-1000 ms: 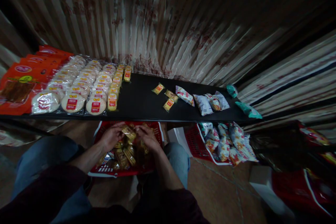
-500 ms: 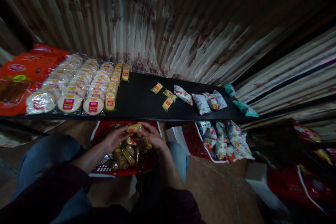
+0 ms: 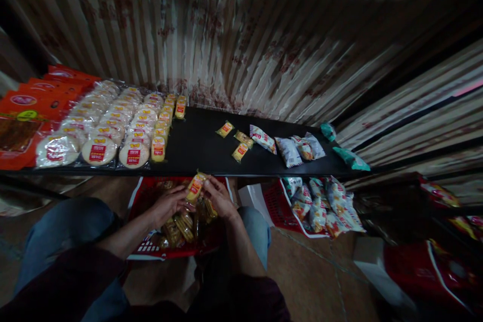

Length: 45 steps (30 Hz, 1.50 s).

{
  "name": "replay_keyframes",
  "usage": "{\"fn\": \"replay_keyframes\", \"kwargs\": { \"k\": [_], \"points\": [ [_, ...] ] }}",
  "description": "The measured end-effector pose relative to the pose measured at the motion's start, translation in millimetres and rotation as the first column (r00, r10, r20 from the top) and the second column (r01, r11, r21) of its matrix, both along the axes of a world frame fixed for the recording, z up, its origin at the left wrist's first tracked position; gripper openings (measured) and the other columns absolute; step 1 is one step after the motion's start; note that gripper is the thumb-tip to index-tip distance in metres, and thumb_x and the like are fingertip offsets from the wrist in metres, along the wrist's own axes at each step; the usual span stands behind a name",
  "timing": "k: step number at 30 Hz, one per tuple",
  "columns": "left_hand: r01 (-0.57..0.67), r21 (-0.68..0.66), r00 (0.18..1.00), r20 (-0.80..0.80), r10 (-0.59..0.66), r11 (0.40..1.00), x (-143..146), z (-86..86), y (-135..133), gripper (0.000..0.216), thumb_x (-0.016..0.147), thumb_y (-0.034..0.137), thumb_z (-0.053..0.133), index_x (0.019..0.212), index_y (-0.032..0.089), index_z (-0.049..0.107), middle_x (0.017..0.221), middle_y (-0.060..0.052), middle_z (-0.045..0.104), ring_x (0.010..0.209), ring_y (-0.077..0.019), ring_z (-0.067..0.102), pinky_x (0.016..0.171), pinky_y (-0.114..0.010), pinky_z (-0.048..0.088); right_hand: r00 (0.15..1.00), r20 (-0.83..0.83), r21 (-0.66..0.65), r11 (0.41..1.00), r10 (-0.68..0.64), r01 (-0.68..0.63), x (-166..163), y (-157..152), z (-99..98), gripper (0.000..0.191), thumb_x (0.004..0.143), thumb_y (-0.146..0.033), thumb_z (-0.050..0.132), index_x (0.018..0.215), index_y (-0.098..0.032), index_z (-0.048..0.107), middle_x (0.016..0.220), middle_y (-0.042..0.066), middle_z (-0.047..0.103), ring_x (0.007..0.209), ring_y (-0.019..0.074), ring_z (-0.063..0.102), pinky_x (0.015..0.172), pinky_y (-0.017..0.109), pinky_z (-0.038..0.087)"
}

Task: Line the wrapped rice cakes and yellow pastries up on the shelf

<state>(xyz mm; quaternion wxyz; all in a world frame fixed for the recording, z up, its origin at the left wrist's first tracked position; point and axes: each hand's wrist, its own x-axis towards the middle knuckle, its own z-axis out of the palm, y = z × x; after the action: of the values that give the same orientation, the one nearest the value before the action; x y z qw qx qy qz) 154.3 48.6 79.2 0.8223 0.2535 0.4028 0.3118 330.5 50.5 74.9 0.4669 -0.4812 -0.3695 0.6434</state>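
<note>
Between my two hands is a small yellow snack packet (image 3: 195, 186) with a red label, tilted upright above a red basket (image 3: 135, 200). My left hand (image 3: 170, 206) has its fingers against the packet's left side and lower end. From the other side, my right hand (image 3: 219, 196) pinches the packet near its top right. Below them, the basket holds several wrapped biscuit packets (image 3: 181, 227). On the black shelf (image 3: 198, 153) just beyond, a row of matching yellow packets (image 3: 159, 147) stands beside rows of round white rice crackers (image 3: 98, 150).
Orange bags (image 3: 22, 113) fill the shelf's left end. Loose yellow packets (image 3: 240, 151), white snack bags (image 3: 289, 151) and green bags (image 3: 351, 158) lie to the right. A second red basket (image 3: 277, 209) holds several snack bags. A curtain (image 3: 226, 35) hangs behind.
The yellow packet has turned from lying sideways to a slanted upright position, its labelled face now showing. Both hands have shifted slightly around it.
</note>
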Motion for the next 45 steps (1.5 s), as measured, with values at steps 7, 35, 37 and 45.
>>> {"fn": "replay_keyframes", "kwargs": {
  "k": [7, 35, 37, 45],
  "points": [
    [-0.011, 0.031, 0.998, 0.064, 0.009, 0.999, 5.7, 5.3, 1.7, 0.028, 0.072, 0.030, 0.070, 0.089, 0.012, 0.058, 0.081, -0.011, 0.070, 0.062, -0.0185, 0.068, 0.045, -0.021, 0.041, 0.990, -0.052, 0.025, 0.991, 0.132, -0.131, -0.2, -3.3, 10.4, 0.048, 0.066, -0.046, 0.075, 0.106, -0.021, 0.063, 0.074, -0.002, 0.061, 0.054, 0.0067, 0.047, 0.050, 0.019, 0.034],
    [-0.031, 0.343, 0.985, -0.150, 0.088, 0.939, 26.0, 11.3, 5.0, 0.037, 0.067, 0.044, 0.070, 0.088, 0.015, 0.062, 0.068, 0.000, 0.063, 0.056, -0.0110, 0.053, 0.052, -0.020, 0.040, 0.998, -0.031, 0.171, 0.984, -0.050, 0.055, -2.8, 1.7, 10.8, 0.044, 0.068, -0.043, 0.073, 0.105, -0.025, 0.057, 0.093, 0.002, 0.062, 0.084, 0.0164, 0.058, 0.071, 0.026, 0.047],
    [-0.054, 0.375, 0.981, -0.153, 0.119, 0.925, 26.6, 14.3, 7.4, 0.034, 0.067, 0.044, 0.070, 0.084, 0.015, 0.062, 0.066, 0.001, 0.061, 0.057, -0.0106, 0.052, 0.055, -0.021, 0.041, 0.999, -0.032, 0.196, 0.979, -0.041, 0.047, -2.8, 1.3, 11.9, 0.043, 0.069, -0.040, 0.072, 0.107, -0.025, 0.057, 0.096, 0.002, 0.062, 0.085, 0.0158, 0.058, 0.074, 0.026, 0.047],
    [-0.123, 0.389, 0.973, -0.135, 0.189, 0.913, 28.8, 22.2, 14.6, 0.037, 0.065, 0.048, 0.070, 0.082, 0.016, 0.062, 0.071, 0.000, 0.063, 0.061, -0.0124, 0.054, 0.057, -0.022, 0.041, 0.998, -0.002, 0.205, 0.977, -0.057, 0.056, -6.7, 1.8, 13.6, 0.049, 0.070, -0.043, 0.072, 0.113, -0.026, 0.056, 0.109, 0.004, 0.062, 0.093, 0.0193, 0.059, 0.077, 0.029, 0.050]
  ]
}}
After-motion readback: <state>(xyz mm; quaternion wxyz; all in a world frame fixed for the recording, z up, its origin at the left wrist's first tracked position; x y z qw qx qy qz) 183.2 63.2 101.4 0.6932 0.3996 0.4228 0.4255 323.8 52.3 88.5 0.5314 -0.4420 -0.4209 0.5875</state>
